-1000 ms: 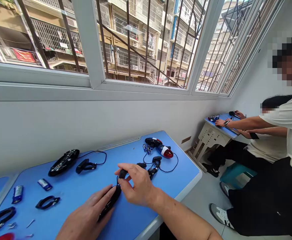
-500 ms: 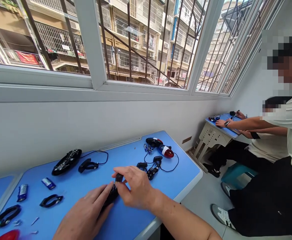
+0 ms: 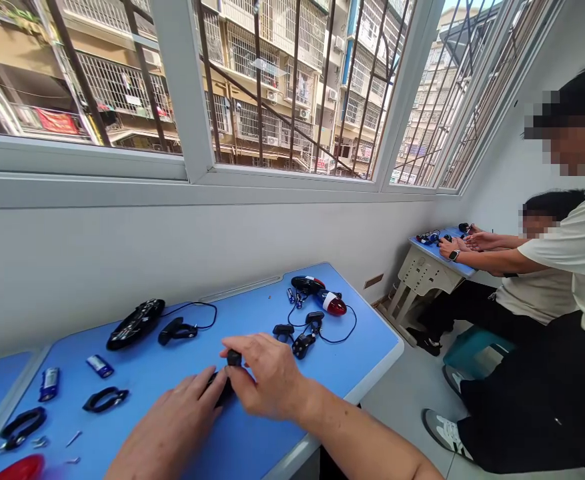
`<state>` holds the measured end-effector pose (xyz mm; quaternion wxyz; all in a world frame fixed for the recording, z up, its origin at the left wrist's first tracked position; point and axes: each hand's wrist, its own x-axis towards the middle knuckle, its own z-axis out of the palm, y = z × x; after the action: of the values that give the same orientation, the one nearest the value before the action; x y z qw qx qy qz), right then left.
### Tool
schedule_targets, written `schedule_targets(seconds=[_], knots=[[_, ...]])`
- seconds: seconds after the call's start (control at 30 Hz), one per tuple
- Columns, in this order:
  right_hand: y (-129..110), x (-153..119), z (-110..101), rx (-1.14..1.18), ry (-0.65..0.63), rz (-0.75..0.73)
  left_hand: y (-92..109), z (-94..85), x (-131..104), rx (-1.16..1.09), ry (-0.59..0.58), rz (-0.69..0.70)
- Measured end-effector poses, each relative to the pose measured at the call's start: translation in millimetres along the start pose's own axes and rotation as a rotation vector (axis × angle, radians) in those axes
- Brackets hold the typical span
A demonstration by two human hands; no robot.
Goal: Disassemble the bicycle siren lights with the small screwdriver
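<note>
A blue battery [image 3: 49,384] lies near the counter's [image 3: 367,357] left edge; in from the front edge, the left hand's grip [image 3: 176,413] is clamped on a black case [image 3: 225,393], the right hand's grip [image 3: 269,380] pinching a small black piece [image 3: 233,358].

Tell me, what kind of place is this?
Perhaps a classroom or small training workshop, though I can't be sure. There's a school-style blue-topped desk with loose batteries on it, and a similar second desk with people at work beside the windows.
</note>
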<state>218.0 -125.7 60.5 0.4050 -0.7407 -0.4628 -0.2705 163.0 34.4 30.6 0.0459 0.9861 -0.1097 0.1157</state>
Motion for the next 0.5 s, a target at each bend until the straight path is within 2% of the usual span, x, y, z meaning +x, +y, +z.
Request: schedule_targets(seconds=[0.1, 0.17, 0.3, 0.5], knots=[[-1.1, 1.2, 0.1, 0.01, 0.015, -0.003, 2.2, -8.5, 0.7, 0.016, -0.095, 0.056], [-2.2, 1.6, -0.3, 0.014, 0.022, -0.013, 5.0, -11.8, 0.8, 0.015, -0.105, 0.044], [-3.0, 1.2, -0.7, 0.009, 0.034, -0.032, 7.5, -10.7, 0.4, 0.015, -0.059, 0.02], [-1.1, -0.7, -0.2, 0.002, 0.011, -0.024, 1.9, 0.6, -0.9, -0.019, 0.034, 0.02]])
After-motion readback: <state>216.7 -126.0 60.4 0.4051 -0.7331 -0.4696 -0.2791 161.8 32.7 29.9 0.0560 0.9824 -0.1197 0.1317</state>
